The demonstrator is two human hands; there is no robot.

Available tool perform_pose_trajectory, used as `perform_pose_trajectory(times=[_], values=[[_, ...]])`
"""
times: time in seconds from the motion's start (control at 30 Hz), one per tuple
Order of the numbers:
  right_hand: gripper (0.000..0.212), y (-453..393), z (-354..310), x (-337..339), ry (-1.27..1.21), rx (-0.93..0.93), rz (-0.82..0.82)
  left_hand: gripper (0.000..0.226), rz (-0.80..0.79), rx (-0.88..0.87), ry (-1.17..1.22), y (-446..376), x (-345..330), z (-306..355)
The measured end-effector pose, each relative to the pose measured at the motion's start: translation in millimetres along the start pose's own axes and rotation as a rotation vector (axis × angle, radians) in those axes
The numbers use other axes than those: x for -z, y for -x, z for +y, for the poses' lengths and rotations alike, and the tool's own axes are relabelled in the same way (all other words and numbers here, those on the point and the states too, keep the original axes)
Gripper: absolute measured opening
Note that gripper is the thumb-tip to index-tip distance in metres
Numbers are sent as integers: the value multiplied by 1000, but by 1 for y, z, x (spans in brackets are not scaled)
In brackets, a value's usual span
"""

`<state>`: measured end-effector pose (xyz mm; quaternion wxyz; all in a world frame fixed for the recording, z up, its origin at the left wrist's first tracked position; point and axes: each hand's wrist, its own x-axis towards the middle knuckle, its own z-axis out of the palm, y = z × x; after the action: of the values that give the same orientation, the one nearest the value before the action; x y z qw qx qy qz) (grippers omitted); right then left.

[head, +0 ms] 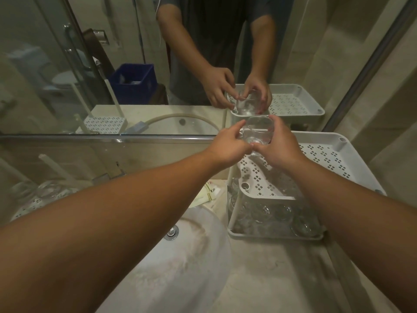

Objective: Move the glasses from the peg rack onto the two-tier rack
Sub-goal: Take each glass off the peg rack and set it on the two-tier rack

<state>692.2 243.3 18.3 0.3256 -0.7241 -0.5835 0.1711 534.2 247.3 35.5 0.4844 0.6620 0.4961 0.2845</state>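
Observation:
A clear glass [258,132] is held between both my hands over the far left corner of the white two-tier rack's [327,159] upper tray. My left hand [228,145] grips its left side and my right hand [279,145] grips its right side and base. The perforated upper tray carries nothing else. Several glasses [282,213] stand on the lower tier. At the far left, the white peg rack [29,204] holds more glasses [48,188], partly hidden behind my left forearm.
A white sink basin [180,256] with a metal drain lies below my left arm. A mirror [135,64] behind the counter reflects the hands, the rack and a blue crate. A wall closes in on the right. Paper sachets [208,193] lie beside the rack.

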Motion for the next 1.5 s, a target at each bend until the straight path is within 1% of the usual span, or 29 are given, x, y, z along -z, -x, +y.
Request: perform_pose_trajectory(times=[0.17, 0.3, 0.37, 0.47, 0.57, 0.7, 0.83, 0.93, 1.13, 1.33, 1.4, 1.5], values=[[101, 10, -2, 4, 66, 22, 64, 80, 18, -8, 4, 12, 6, -5], [83, 32, -11, 13, 267, 262, 188, 70, 56, -11, 18, 28, 22, -13], [74, 42, -19, 16, 298, 339, 205, 68, 75, -15, 7, 38, 33, -17], [65, 53, -35, 14, 285, 406, 197, 64, 103, -39, -40, 56, 51, -24], [59, 62, -53, 4, 292, 441, 171, 58, 139, -70, -123, 76, 73, -31], [57, 73, -82, -18, 318, 498, 127, 53, 191, -100, -229, 100, 109, -43], [57, 88, -116, -50, 311, 536, 78, 53, 195, -93, -309, 125, 148, -61], [58, 103, -141, -78, 281, 575, 21, 56, 234, -81, -343, 141, 176, -74], [61, 132, -192, -138, 236, 647, -114, 59, 278, -33, -363, 176, 234, -101], [60, 156, -239, -189, 221, 734, -227, 56, 317, 41, -360, 208, 289, -130], [60, 161, -253, -205, 209, 754, -267, 54, 351, 61, -311, 217, 305, -139], [61, 166, -272, -229, 177, 774, -307, 46, 431, 93, -170, 232, 331, -156]])
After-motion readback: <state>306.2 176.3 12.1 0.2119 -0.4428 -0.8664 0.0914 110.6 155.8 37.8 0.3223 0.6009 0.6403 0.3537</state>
